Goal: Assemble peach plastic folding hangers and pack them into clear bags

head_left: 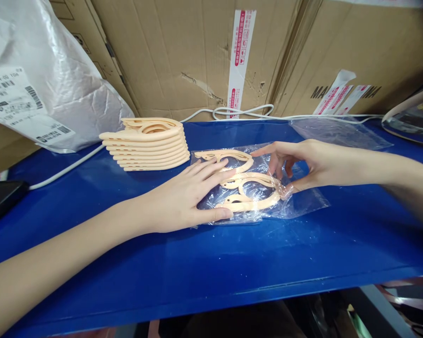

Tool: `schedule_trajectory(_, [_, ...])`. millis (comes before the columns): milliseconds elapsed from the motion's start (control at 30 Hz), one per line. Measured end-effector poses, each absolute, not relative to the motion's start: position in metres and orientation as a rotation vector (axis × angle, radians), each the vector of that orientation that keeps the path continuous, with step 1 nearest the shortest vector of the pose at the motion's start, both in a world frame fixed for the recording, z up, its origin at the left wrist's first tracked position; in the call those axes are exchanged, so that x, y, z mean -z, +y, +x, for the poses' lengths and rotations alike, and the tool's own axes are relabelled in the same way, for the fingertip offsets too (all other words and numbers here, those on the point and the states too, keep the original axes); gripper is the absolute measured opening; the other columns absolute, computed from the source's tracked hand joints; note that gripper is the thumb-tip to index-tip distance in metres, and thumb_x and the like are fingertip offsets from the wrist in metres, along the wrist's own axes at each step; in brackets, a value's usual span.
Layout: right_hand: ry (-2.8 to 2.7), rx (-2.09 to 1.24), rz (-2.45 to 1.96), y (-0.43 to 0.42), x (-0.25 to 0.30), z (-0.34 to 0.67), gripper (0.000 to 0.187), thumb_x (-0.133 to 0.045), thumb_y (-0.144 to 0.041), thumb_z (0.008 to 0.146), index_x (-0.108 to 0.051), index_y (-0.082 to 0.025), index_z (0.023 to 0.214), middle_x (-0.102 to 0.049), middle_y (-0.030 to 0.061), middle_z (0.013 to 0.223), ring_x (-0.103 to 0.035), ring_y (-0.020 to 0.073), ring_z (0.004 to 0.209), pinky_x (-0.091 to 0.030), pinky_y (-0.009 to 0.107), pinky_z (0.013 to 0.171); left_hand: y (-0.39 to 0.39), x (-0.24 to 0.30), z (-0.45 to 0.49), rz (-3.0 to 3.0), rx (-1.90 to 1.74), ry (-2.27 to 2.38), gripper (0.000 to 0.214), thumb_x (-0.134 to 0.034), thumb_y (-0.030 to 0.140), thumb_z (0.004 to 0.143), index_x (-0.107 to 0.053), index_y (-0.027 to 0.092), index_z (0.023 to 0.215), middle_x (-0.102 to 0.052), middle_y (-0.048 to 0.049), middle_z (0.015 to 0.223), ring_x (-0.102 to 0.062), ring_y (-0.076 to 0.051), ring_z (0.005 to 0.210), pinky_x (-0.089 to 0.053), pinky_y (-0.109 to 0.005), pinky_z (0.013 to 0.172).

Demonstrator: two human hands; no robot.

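A clear plastic bag (306, 204) lies flat on the blue table, with several beige folded plastic hangers (261, 204) in it. My left hand (183, 199) rests palm down over the bag's left part, fingers spread, partly covering the hangers. At the right side, my right hand (298, 164) is arched over the bag with thumb and forefinger wide apart. Its forefinger touches near the upper hanger's end and its thumb near the lower ones; the other fingers curl loosely. Behind my left hand stands a neat stack of the same beige hangers (150, 148).
Large cardboard boxes (176, 56) line the back of the blue table (211, 263). A white parcel bag (66, 84) leans at the back left. White cable (229, 111) runs along the rear, near another clear plastic bag (338, 131). A black device (3, 199) sits at far left.
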State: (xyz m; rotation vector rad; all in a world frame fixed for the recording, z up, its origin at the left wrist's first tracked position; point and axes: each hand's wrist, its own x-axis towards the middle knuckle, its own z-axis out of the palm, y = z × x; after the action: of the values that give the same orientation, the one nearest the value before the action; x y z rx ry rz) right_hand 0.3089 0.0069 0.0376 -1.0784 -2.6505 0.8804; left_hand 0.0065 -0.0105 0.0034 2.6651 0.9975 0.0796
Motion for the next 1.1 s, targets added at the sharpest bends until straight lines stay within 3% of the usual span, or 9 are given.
schedule_trajectory(267, [-2.732, -0.662, -0.979, 0.006, -0.032, 0.307, 0.084, -0.079, -0.039, 0.075, -0.039, -0.033, 0.150, -0.068, 0.0006, 0.105, -0.065, 0.0173, 0.080, -0.053, 0.029, 0.067, -0.005, -0.006, 0.001, 2.696, 0.019, 0.901, 0.092, -0.048, 0.071, 0.089, -0.016, 0.021, 0.159, -0.011, -0.0060, 0.166, -0.010, -0.028, 0.153, -0.012, -0.047, 0.125])
schedule_trajectory(500, [-2.757, -0.416, -0.988, -0.001, -0.034, 0.303, 0.078, -0.073, -0.047, 0.078, -0.043, -0.024, 0.146, -0.069, 0.0017, 0.094, -0.065, 0.0170, 0.074, -0.049, 0.027, 0.063, -0.001, -0.010, -0.001, 2.648, -0.011, 0.862, 0.101, -0.054, 0.075, 0.083, -0.015, 0.019, 0.158, -0.013, -0.0092, 0.166, -0.012, -0.031, 0.153, -0.015, -0.046, 0.124])
schedule_trajectory(733, [-2.756, -0.396, -0.940, -0.003, -0.033, 0.300, 0.060, -0.070, -0.048, 0.083, -0.053, -0.022, 0.135, -0.068, -0.0007, 0.086, -0.062, 0.0132, 0.067, -0.045, 0.024, 0.060, 0.000, -0.009, -0.003, 2.621, -0.019, 0.865, 0.093, -0.049, 0.071, 0.089, -0.016, 0.020, 0.158, -0.012, -0.0061, 0.166, -0.013, -0.027, 0.153, -0.013, -0.044, 0.125])
schedule_trajectory(1100, [-2.668, -0.715, -0.911, 0.000, -0.026, 0.293, 0.065, -0.073, -0.045, 0.082, -0.051, -0.022, 0.138, -0.069, -0.0013, 0.088, -0.064, 0.0134, 0.075, -0.048, 0.025, 0.066, -0.001, -0.007, -0.001, 2.669, -0.049, 0.886, 0.088, -0.047, 0.067, 0.092, -0.019, 0.017, 0.158, -0.018, -0.0085, 0.165, -0.019, -0.028, 0.152, -0.018, -0.043, 0.124])
